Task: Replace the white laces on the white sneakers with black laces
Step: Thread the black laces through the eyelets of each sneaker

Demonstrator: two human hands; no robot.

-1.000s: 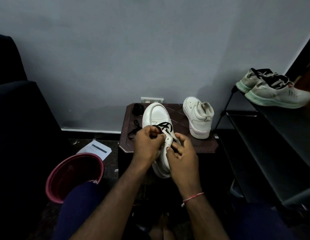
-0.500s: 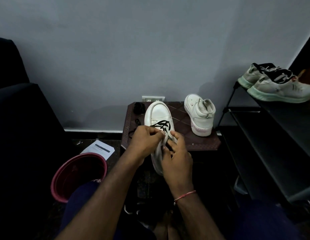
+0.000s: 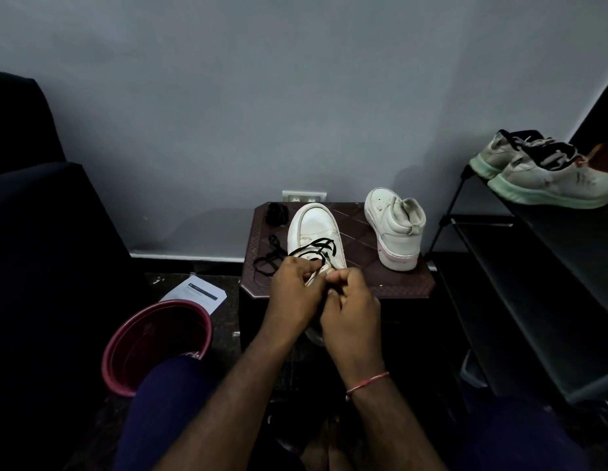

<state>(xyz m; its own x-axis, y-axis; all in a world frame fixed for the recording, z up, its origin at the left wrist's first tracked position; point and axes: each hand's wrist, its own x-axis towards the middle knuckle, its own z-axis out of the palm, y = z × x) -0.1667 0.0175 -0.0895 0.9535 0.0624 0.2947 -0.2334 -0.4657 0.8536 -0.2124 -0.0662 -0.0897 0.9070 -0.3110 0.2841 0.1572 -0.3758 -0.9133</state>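
No text, brand or number can be read. Printed lines and a dark header bar are seen on the paper sheet [image 3: 194, 294] lying on the floor [image 3: 226, 331], but the print is too small to be made out.

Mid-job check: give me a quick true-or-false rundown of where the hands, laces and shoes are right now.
1. The left hand and right hand both grip the near sneaker. True.
2. A black lace already crosses its eyelets nearest the toe. True.
3. The second sneaker sits on the shoe rack. False: it stands on the table, right of the near sneaker.
4. The rack's top shelf is bare. False: a green-soled pair sits there.
5. A loose black lace lies on the table, left of the near sneaker. True.
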